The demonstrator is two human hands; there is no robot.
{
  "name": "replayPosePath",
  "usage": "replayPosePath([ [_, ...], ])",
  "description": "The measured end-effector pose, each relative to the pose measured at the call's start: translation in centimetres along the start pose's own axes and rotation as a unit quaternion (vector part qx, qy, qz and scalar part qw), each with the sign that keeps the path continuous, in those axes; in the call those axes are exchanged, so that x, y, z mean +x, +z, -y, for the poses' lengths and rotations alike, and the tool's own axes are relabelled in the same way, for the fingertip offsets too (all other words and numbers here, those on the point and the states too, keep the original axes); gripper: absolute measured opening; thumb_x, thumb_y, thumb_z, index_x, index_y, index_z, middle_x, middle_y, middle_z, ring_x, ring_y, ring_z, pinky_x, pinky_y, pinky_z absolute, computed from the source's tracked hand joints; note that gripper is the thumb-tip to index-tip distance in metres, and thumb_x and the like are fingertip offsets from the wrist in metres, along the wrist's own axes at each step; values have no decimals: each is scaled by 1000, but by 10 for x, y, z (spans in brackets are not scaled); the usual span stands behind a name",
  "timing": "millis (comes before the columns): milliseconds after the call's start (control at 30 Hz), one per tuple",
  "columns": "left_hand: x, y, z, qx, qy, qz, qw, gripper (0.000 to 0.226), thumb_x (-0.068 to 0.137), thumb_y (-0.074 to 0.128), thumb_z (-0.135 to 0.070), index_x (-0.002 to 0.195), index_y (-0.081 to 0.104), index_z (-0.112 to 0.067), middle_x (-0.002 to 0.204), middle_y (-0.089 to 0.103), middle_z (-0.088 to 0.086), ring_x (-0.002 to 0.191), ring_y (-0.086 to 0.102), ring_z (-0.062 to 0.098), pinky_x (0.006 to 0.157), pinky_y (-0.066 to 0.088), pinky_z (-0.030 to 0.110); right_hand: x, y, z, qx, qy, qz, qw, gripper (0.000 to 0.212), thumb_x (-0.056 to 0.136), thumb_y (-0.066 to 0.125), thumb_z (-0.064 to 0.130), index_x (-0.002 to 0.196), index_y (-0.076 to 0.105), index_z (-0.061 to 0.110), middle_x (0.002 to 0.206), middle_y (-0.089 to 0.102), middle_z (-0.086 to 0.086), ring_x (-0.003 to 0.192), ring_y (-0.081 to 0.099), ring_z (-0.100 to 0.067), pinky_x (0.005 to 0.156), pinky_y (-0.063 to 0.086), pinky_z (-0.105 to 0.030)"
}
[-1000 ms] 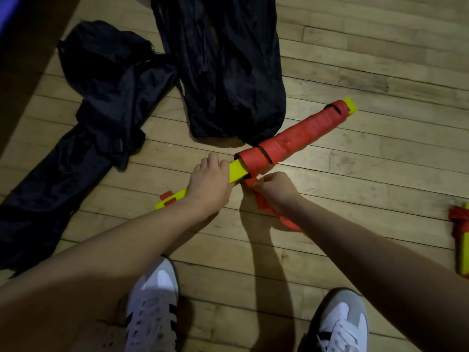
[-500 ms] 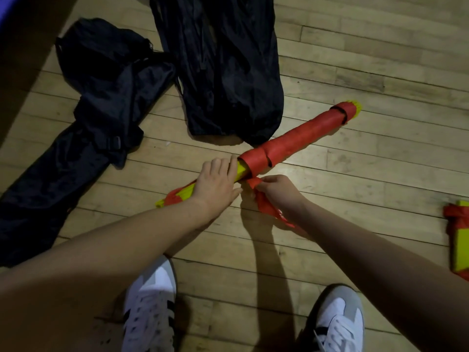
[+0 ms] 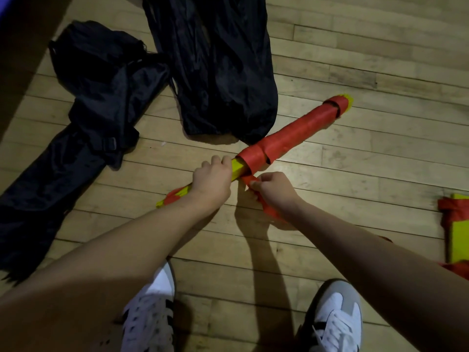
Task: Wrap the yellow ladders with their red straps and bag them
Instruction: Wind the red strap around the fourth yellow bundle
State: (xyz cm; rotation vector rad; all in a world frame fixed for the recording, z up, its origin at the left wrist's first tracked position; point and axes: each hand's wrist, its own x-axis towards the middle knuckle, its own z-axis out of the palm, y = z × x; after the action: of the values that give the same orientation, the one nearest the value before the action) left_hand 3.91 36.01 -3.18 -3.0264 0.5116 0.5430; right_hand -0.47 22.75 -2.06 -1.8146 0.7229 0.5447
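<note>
- A wooden plank floor point(image 3: 355, 153) fills the view; a dark strip borders it at far left, and the most bare boards lie to the upper right.
- A crumpled black bag point(image 3: 83, 118) sprawls at left, reaching the left edge.
- A second black bag point(image 3: 218, 72) lies upright of centre, its lower end just beside the yellow ladder point(image 3: 238, 168).
- The left hand point(image 3: 210, 181) has its grip curled round the bare yellow part, low on the floor.
- Red strap point(image 3: 291, 138) coils cover the ladder's far length.
- The right hand point(image 3: 274, 190) pinches the loose strap end.
- White shoes point(image 3: 152, 313) stand below.
- Another ladder bundle point(image 3: 456, 229) sits at the right edge, well apart.
</note>
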Motion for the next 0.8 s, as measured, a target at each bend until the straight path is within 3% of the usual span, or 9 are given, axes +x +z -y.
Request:
replayPosePath([
  [200,10,-2,-3,70,50,-60,994,41,87,57,-11,124,40,-12,118,51,12,106,53,30,83,43,35,2,-2,5,23,0,-15,1000,23,93,55,12,71,61,7,62,57,-7,54,50,-18,51,37,-26],
  [300,6,7,2,124,117,-127,977,35,71,73,-15,101,55,-15,91,57,10,78,57,27,65,46,34,0,1,3,73,14,-26,997,23,93,57,10,70,60,8,67,57,-9,60,51,-19,56,39,-29],
  [367,5,19,5,124,159,-169,965,42,65,80,-22,93,51,-11,84,56,15,71,56,29,62,47,35,0,3,3,84,20,-47,995,24,90,58,7,67,60,9,67,57,-10,64,53,-21,61,40,-31],
  [433,-4,26,2,100,172,-148,969,48,72,75,-25,100,39,-10,95,56,21,80,58,34,72,48,41,1,4,1,86,38,-72,993,26,89,58,5,64,58,11,63,56,-7,61,53,-21,61,41,-30],
  [500,-16,26,-6,68,151,-76,983,40,85,60,-18,114,33,-12,112,51,21,95,56,37,82,45,42,3,5,-3,91,59,-83,991,24,88,59,4,64,58,10,64,57,-7,63,55,-22,62,44,-31],
  [567,-24,28,-11,32,112,-30,993,40,92,48,-11,127,30,-16,118,48,16,103,54,35,80,42,38,4,4,-7,93,74,-83,989,21,87,60,4,66,60,8,68,60,-12,69,60,-28,67,49,-36],
  [667,-23,23,-16,-11,80,-26,996,49,93,52,-14,135,25,-19,115,48,13,100,55,32,70,41,36,3,-1,-12,87,85,-69,990,23,86,61,2,64,61,6,66,61,-11,66,63,-28,65,54,-36],
  [733,-18,20,-18,-14,66,-30,997,60,91,58,-17,139,21,-15,117,49,12,103,55,30,73,46,36,-2,-8,-10,18,80,-27,996,23,86,62,8,63,60,7,60,58,-6,53,53,-17,50,45,-25],
  [800,-11,16,-16,-5,43,-34,998,66,90,61,-18,141,21,-10,123,48,13,109,52,30,79,47,36,-6,-13,-6,-71,74,12,995,20,83,57,10,64,62,6,59,58,-6,52,51,-16,50,41,-23],
])
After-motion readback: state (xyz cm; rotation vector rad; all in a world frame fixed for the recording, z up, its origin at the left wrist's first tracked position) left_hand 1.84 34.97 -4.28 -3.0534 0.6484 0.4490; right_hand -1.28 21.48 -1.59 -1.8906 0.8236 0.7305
